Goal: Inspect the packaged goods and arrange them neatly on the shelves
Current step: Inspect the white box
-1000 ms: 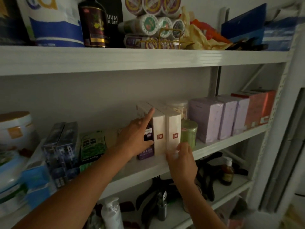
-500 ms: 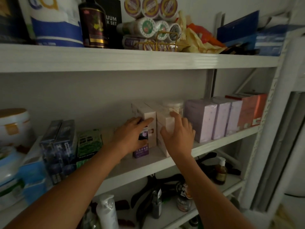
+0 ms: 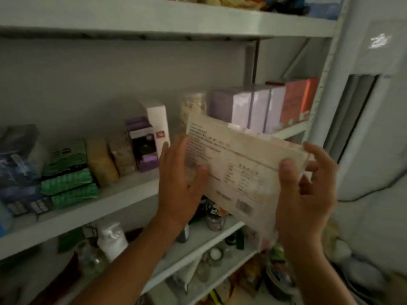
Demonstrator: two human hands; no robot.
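While I am facing the shelves, I am holding a pale box up in front of the middle shelf, clear of the board, turned so its printed back is facing me. The print is too blurred to read. The box is lying on its long side and tilting, its far end higher and toward my left, its near end lower and toward my right.

My left hand is pressing flat against the left end of the box, fingers straight and together, thumb lying across the printed face. My right hand is gripping the right end, thumb pressing on the printed face and the other fingers curling round the back edge, so both hands are clamped on the box.

Just beyond my left hand, a white carton is standing upright on the middle shelf, with a purple box touching its left side. Further left of that hand, brown packets are leaning in a row, then a stack of green packs, then dark blue boxes at the far end.

Behind the box I am holding, a jar is partly showing. Beyond my right hand, lilac boxes are standing side by side, with orange-red boxes just beside them at the shelf's end. Below my hands, on the lower shelf, bottles and jars are sitting in shadow, too dim to tell apart.
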